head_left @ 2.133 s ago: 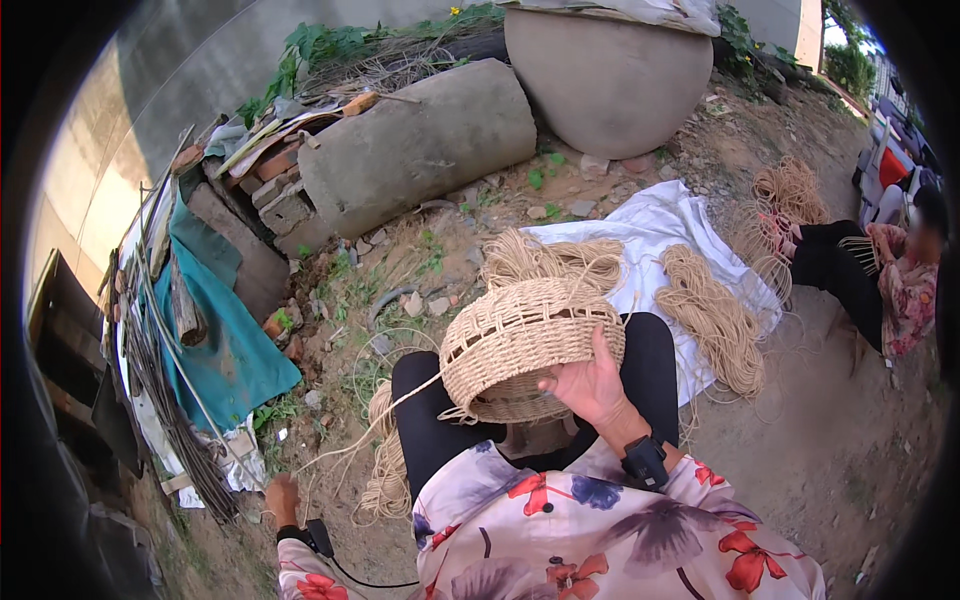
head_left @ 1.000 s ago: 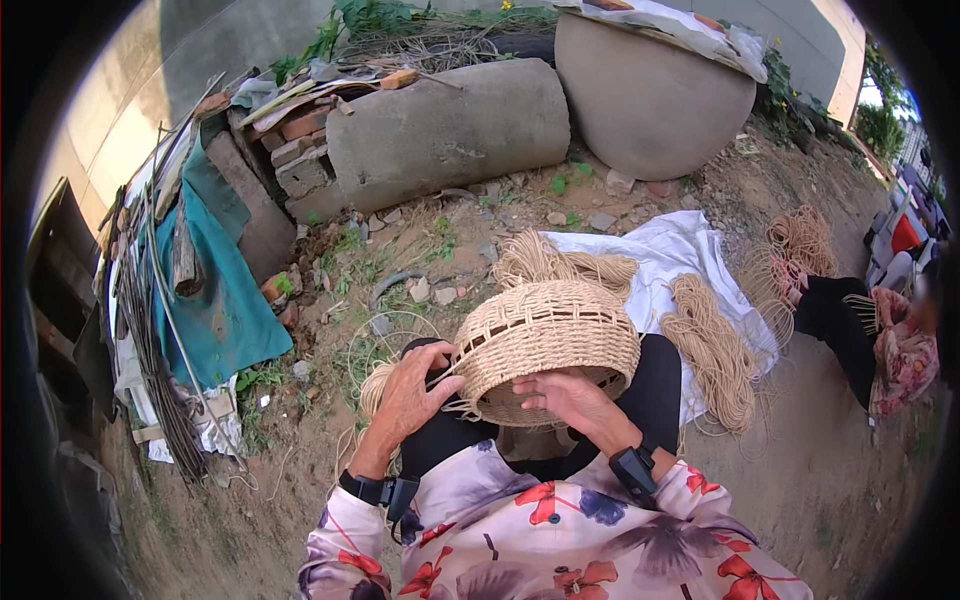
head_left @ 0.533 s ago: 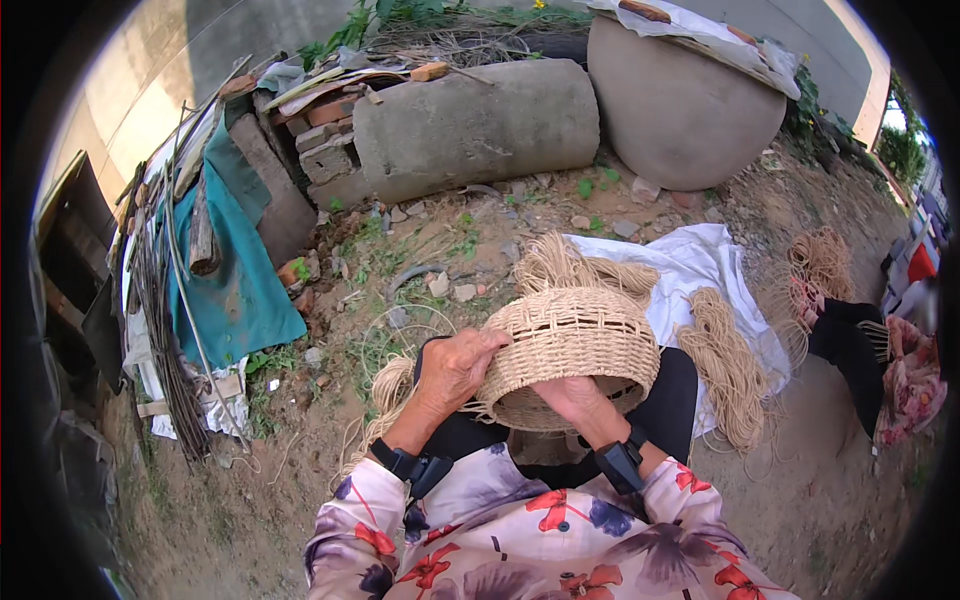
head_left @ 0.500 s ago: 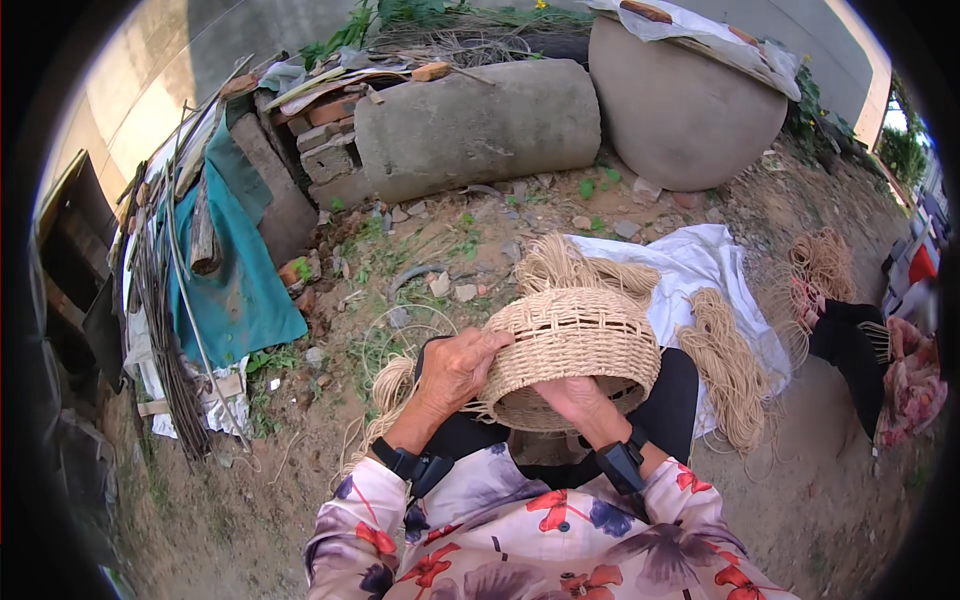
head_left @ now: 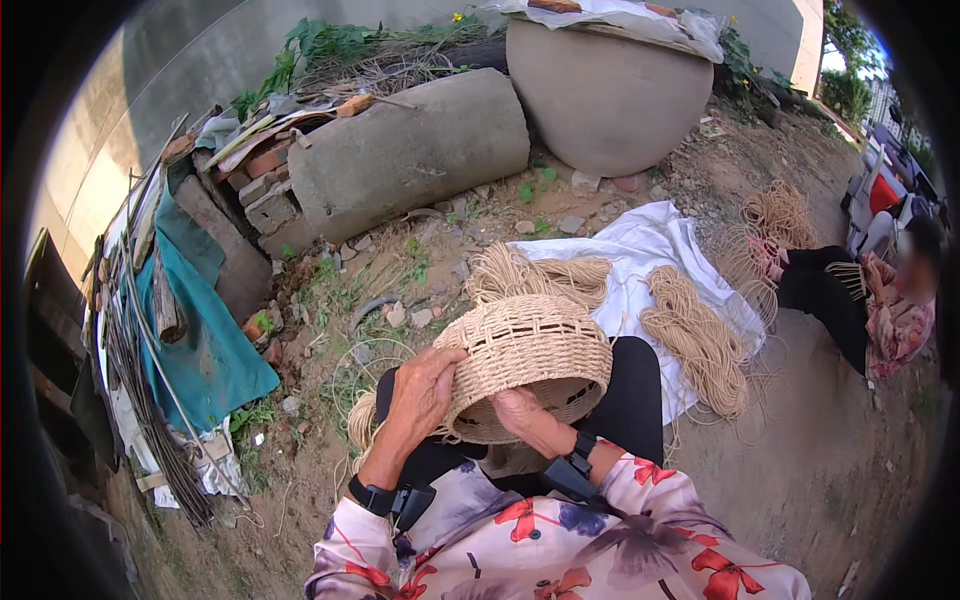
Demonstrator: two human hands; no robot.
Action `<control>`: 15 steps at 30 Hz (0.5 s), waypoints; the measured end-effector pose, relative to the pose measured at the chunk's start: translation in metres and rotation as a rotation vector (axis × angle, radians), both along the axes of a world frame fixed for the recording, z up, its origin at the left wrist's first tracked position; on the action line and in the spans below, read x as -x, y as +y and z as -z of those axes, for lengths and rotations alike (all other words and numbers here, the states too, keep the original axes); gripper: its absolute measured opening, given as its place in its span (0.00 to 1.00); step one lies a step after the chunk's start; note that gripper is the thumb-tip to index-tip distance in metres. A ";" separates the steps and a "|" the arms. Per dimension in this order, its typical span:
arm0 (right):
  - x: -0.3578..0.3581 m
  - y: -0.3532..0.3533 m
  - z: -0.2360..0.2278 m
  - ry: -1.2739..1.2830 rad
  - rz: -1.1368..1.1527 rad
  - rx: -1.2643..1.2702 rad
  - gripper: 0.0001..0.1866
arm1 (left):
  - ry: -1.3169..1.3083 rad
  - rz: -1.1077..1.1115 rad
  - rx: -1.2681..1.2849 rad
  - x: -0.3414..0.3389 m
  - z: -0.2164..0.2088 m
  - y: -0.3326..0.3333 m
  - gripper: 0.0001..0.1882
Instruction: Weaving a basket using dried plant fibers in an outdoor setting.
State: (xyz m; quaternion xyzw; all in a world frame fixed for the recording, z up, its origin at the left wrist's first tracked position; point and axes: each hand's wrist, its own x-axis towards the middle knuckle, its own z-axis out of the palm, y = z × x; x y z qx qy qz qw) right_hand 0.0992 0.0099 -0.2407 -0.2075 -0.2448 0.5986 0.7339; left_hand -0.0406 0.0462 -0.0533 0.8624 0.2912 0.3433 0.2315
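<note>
A round woven basket (head_left: 530, 345) of pale straw-coloured cord rests tilted over my lap, its opening turned toward me. A band of open gaps runs round its upper part. My left hand (head_left: 425, 388) grips the basket's left wall, thumb and fingers pressed together at the weave. Through the opening, my right hand (head_left: 522, 415) reaches in against the inner side; its fingertips are hidden by the wall. Just beyond the basket lies a bundle of cord (head_left: 540, 275), and another cord hank (head_left: 695, 340) is to its right on a white sheet (head_left: 650, 240).
Loose cord (head_left: 362, 420) lies beside my left leg. A concrete cylinder (head_left: 410, 150) and a large covered pot (head_left: 610, 95) stand beyond. At left are a teal cloth (head_left: 205, 350) and thin sticks (head_left: 150, 400). Another person (head_left: 885, 310) sits at right near more cord (head_left: 780, 212).
My view has turned right, so the surroundings sit farther left and more of the other person shows. Both hands stay at the basket; my right hand is slightly farther left inside it.
</note>
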 end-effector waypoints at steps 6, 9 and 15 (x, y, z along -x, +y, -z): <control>-0.022 -0.002 0.004 -0.358 0.188 -0.035 0.27 | -0.001 -0.209 0.250 0.012 -0.009 -0.006 0.06; -0.020 0.000 -0.011 -0.384 0.095 -0.033 0.26 | -0.035 -0.178 0.227 0.021 -0.009 -0.002 0.06; -0.023 0.005 -0.022 -0.096 -0.151 -0.046 0.27 | -0.126 -0.099 0.339 0.019 0.011 0.012 0.10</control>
